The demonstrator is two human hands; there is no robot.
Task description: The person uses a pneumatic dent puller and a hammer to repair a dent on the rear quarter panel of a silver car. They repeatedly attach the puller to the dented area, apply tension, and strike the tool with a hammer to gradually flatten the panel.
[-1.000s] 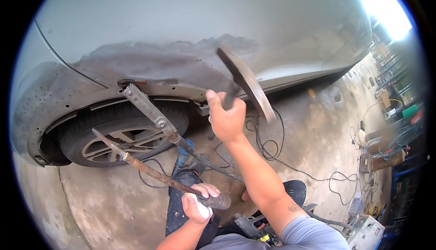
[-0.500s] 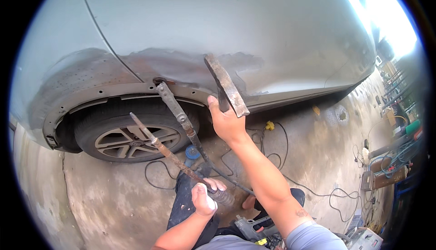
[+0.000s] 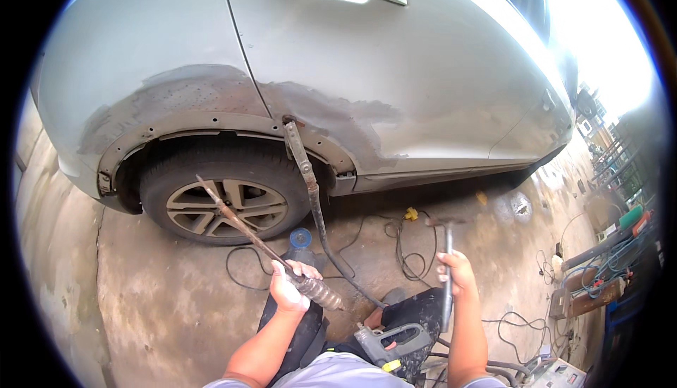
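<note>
My left hand (image 3: 289,288) is closed around a rusty pointed rod (image 3: 243,224) with a ribbed, coil-like grip (image 3: 321,293). Its tip points up and away, in front of the wheel (image 3: 226,208) from this view. My right hand (image 3: 458,269) grips a hammer (image 3: 447,279) by its dark handle, low at the right; the head is blurred. The silver car's wheel arch (image 3: 204,99) and door edge carry dull grey and brown sanded patches. A flat metal bar (image 3: 300,152), joined to a thick black cable, hangs from the arch lip and touches neither hand.
A grey pistol-shaped tool (image 3: 398,342) lies on my lap. A blue-rimmed disc (image 3: 300,238) is near the tyre. A black cord with a yellow plug (image 3: 410,213) loops over the concrete. Pipes and hoses (image 3: 599,268) crowd the right side, above a grey box (image 3: 557,374).
My right hand has swung the hammer down and right, away from the car panel. The left hand keeps its hold on the rod. The view has shifted, with more of the car showing.
</note>
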